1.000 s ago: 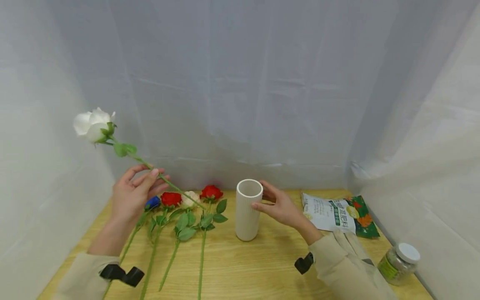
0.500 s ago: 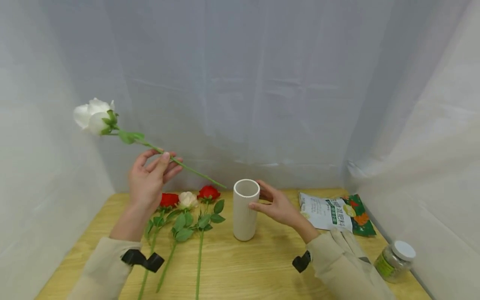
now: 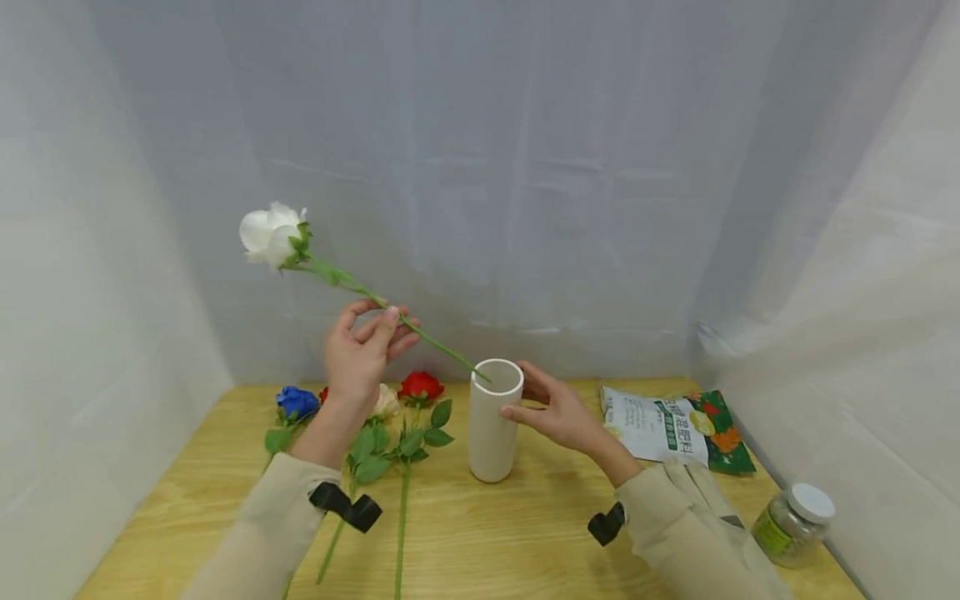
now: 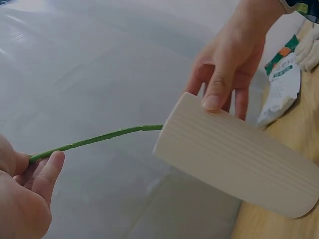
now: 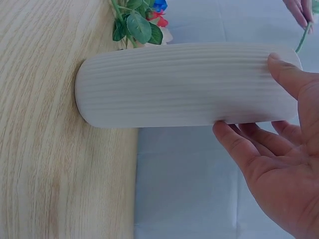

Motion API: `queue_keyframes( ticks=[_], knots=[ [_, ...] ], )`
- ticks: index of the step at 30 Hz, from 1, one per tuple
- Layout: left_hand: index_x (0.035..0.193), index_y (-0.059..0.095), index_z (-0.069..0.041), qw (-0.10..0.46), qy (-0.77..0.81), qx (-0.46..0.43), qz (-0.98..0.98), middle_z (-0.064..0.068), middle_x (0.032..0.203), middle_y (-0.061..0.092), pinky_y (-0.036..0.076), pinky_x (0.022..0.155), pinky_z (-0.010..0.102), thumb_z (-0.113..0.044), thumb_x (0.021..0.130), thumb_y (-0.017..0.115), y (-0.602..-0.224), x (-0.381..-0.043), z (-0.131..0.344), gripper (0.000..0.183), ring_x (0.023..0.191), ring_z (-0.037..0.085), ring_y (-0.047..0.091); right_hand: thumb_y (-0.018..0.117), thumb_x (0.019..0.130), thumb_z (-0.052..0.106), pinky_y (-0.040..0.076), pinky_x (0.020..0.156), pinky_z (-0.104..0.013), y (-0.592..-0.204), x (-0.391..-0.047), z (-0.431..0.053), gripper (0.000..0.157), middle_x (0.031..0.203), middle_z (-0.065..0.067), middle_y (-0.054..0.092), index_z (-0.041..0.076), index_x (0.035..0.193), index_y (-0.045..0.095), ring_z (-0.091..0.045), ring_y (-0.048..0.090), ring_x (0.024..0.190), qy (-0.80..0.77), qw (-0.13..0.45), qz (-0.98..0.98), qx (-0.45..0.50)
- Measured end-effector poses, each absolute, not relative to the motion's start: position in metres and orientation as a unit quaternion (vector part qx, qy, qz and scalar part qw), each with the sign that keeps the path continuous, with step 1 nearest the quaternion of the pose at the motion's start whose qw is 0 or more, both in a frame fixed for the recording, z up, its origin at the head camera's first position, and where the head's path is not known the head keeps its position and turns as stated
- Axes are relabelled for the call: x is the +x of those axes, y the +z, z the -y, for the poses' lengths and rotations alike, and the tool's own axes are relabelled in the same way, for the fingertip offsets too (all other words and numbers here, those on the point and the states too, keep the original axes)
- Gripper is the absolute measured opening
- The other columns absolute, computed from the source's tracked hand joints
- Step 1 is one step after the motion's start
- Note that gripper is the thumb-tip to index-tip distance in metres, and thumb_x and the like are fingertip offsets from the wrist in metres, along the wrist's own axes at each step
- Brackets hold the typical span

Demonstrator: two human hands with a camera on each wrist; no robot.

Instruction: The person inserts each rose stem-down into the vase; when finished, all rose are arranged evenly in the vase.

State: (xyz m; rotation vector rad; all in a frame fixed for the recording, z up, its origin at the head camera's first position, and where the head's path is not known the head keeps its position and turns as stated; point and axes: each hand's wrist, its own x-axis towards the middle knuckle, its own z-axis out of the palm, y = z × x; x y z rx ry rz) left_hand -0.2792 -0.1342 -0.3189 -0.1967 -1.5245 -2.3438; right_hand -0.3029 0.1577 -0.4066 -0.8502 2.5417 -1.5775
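A full white rose slants downward to the right, its green stem pinched by the raised left hand, tip at the mouth of a ribbed white vase upright on the tabletop; the right hand grips the vase near its rim.

the packet reads "肥料"; jar label illegible

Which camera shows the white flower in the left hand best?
The head view: you see the white flower from petals to stem, down to the mouth of the vase. The left wrist view shows only stem, between the left hand and vase. The right wrist view shows just a bit of stem, top right.
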Motion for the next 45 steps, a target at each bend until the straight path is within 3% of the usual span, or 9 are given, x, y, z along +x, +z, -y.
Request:
queue_keyframes(
  ticks=[6, 11, 15, 18, 25, 32, 39, 42, 45],
  knots=[
    [0.127, 0.056, -0.004, 0.164, -0.797, -0.083, 0.575, -0.003, 0.097, 0.081, 0.067, 0.083, 0.038, -0.007, 0.104, 0.065, -0.329, -0.286, 0.114, 0.025, 0.09, 0.023, 0.081, 0.08, 0.097, 0.024, 0.056, 0.108, -0.049, -0.406, -0.304, -0.158, 0.088, 0.158, -0.025, 0.05, 0.001, 0.165, 0.029, -0.042, 0.056, 0.141, -0.512, 0.013, -0.815, -0.272],
    [0.137, 0.053, -0.001, 0.18, -0.767, -0.1, 0.607, 0.011, 0.101, 0.082, 0.068, 0.078, 0.04, -0.001, 0.101, 0.068, -0.337, -0.289, 0.102, 0.039, 0.081, 0.019, 0.081, 0.079, 0.097, 0.023, 0.057, 0.108, -0.048, -0.405, -0.303, -0.158, 0.087, 0.157, -0.026, 0.051, -0.001, 0.164, 0.03, -0.043, 0.057, 0.14, -0.511, 0.01, -0.815, -0.273],
    [0.137, 0.055, 0.0, 0.198, -0.739, -0.117, 0.634, 0.026, 0.106, 0.078, 0.067, 0.072, 0.033, -0.001, 0.101, 0.068, -0.341, -0.29, 0.095, 0.038, 0.074, 0.012, 0.078, 0.08, 0.096, 0.024, 0.056, 0.108, -0.047, -0.406, -0.303, -0.157, 0.088, 0.158, -0.024, 0.051, 0.0, 0.164, 0.029, -0.041, 0.057, 0.14, -0.511, 0.01, -0.816, -0.271],
    [0.135, 0.058, 0.001, 0.206, -0.716, -0.13, 0.655, 0.032, 0.109, 0.076, 0.067, 0.072, 0.031, -0.003, 0.103, 0.066, -0.344, -0.291, 0.09, 0.033, 0.074, 0.016, 0.078, 0.08, 0.097, 0.024, 0.056, 0.109, -0.048, -0.406, -0.303, -0.157, 0.088, 0.159, -0.024, 0.05, 0.001, 0.165, 0.029, -0.041, 0.056, 0.141, -0.511, 0.01, -0.815, -0.272],
    [0.126, 0.065, 0.004, 0.201, -0.654, -0.144, 0.715, 0.029, 0.105, 0.077, 0.067, 0.074, 0.031, -0.009, 0.105, 0.065, -0.354, -0.293, 0.08, 0.025, 0.082, 0.037, 0.079, 0.079, 0.097, 0.025, 0.056, 0.109, -0.05, -0.407, -0.302, -0.157, 0.088, 0.159, -0.023, 0.049, 0.001, 0.165, 0.028, -0.041, 0.057, 0.14, -0.508, 0.009, -0.814, -0.28],
    [0.115, 0.071, 0.006, 0.222, -0.609, -0.133, 0.75, 0.024, 0.096, 0.079, 0.048, 0.06, 0.018, -0.013, 0.103, 0.07, -0.36, -0.296, 0.073, 0.023, 0.069, 0.015, 0.068, 0.079, 0.097, 0.025, 0.055, 0.109, -0.05, -0.407, -0.302, -0.157, 0.088, 0.16, -0.023, 0.049, 0.003, 0.165, 0.028, -0.041, 0.057, 0.14, -0.511, 0.012, -0.815, -0.273],
    [0.11, 0.078, 0.006, 0.238, -0.577, -0.14, 0.769, 0.023, 0.108, 0.079, 0.065, 0.087, 0.047, -0.015, 0.098, 0.076, -0.359, -0.295, 0.068, 0.024, 0.102, 0.035, 0.077, 0.077, 0.098, 0.027, 0.056, 0.109, -0.05, -0.407, -0.301, -0.158, 0.087, 0.161, -0.022, 0.048, 0.004, 0.166, 0.027, -0.04, 0.057, 0.141, -0.504, 0.011, -0.819, -0.275],
    [0.112, 0.078, 0.005, 0.225, -0.568, -0.144, 0.779, 0.023, 0.112, 0.078, 0.066, 0.08, 0.049, -0.016, 0.099, 0.076, -0.36, -0.294, 0.066, 0.025, 0.097, 0.039, 0.078, 0.077, 0.099, 0.027, 0.056, 0.109, -0.05, -0.407, -0.301, -0.158, 0.086, 0.161, -0.022, 0.048, 0.003, 0.166, 0.027, -0.04, 0.057, 0.141, -0.5, 0.008, -0.821, -0.277],
    [0.112, 0.079, 0.002, 0.199, -0.554, -0.145, 0.795, 0.021, 0.114, 0.078, 0.066, 0.067, 0.04, -0.018, 0.099, 0.076, -0.363, -0.294, 0.065, 0.025, 0.084, 0.036, 0.078, 0.076, 0.099, 0.027, 0.057, 0.108, -0.05, -0.407, -0.301, -0.158, 0.085, 0.161, -0.021, 0.048, 0.004, 0.166, 0.028, -0.04, 0.057, 0.141, -0.496, 0.007, -0.823, -0.277]
  ],
)
